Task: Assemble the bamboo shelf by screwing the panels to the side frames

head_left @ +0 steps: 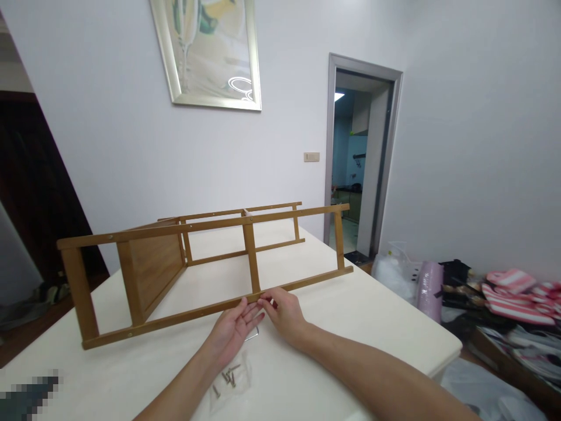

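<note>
A brown wooden rack frame (253, 257) lies on its side on the white table, its solid shelf panel (158, 263) standing on edge at the left. My right hand (284, 316) pinches at the near lower rail, just below the middle crosspiece; whatever is between the fingertips is too small to make out. Beside it, my left hand (232, 330) is palm up with fingers stretched out, its thumb at the same rail. A bent metal rod (253, 335), perhaps a hex key, shows partly behind the left hand. Several screws (229, 375) lie on a clear plastic bag (243, 374) nearer me.
The white table (350, 339) has its right corner near my right forearm. Beyond it on the floor are a wrapped purple roll (429, 289), pink striped fabric (512, 301) and plastic bags. A doorway (363, 158) opens in the far wall. Something pixelated (28, 394) is at lower left.
</note>
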